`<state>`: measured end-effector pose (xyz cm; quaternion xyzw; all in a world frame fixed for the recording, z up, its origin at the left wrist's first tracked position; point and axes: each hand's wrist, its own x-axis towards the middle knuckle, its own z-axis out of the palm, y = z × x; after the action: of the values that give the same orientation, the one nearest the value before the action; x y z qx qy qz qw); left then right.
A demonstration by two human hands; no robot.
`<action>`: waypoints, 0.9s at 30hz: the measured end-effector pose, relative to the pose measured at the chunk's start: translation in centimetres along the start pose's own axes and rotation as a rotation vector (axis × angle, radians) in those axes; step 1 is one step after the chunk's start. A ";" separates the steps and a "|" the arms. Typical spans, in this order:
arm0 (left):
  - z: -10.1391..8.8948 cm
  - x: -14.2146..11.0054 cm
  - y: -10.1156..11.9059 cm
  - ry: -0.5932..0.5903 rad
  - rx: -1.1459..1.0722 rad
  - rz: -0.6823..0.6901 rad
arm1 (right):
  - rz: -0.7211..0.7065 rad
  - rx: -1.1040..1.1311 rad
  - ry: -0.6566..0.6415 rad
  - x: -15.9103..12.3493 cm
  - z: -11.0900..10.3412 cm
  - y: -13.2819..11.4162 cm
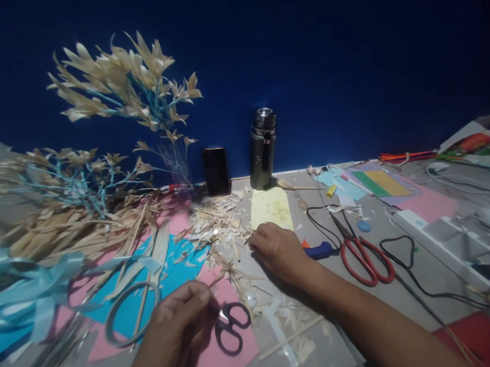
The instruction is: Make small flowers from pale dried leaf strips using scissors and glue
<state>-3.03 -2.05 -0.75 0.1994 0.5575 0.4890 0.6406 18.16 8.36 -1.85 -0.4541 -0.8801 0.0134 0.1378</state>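
My left hand point(181, 318), low in the middle, has thumb and finger pinched on a thin brown stem point(217, 279) with a frayed end. My right hand point(276, 251) reaches across the tabletop, fingers curled down and close together beside the pale husk scraps point(226, 221); what they hold, if anything, is hidden. Just ahead of it lies a yellow paper point(272, 204). Dark-handled scissors point(233, 325) rest on pink paper point(243, 352) right of my left hand. A blue-handled tool point(320, 250) lies partly behind my right forearm, near red-handled scissors point(367, 260).
Dried husk flowers point(126, 87) on blue stems stand at left above light blue ribbon point(10, 285) and a tape ring point(114, 325). A phone point(216, 172) and a flask point(262, 157) stand by the wall. A black cord point(441, 295) and a white power strip point(440, 248) lie right.
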 end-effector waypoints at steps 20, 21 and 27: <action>0.1 0.1 -0.2 -0.007 -0.035 -0.006 | -0.128 -0.117 -0.107 3.6 -1.2 2.6; 0.1 0.1 -0.2 -0.001 -0.035 0.001 | -0.139 -0.108 -0.097 3.6 -1.0 2.7; 0.1 0.0 -0.2 -0.001 -0.028 0.007 | -0.156 -0.101 -0.134 3.6 -0.7 2.7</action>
<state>-2.83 -2.09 -0.91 0.1927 0.5495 0.4987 0.6421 18.46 12.73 -0.79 -0.3888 -0.9195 -0.0113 0.0560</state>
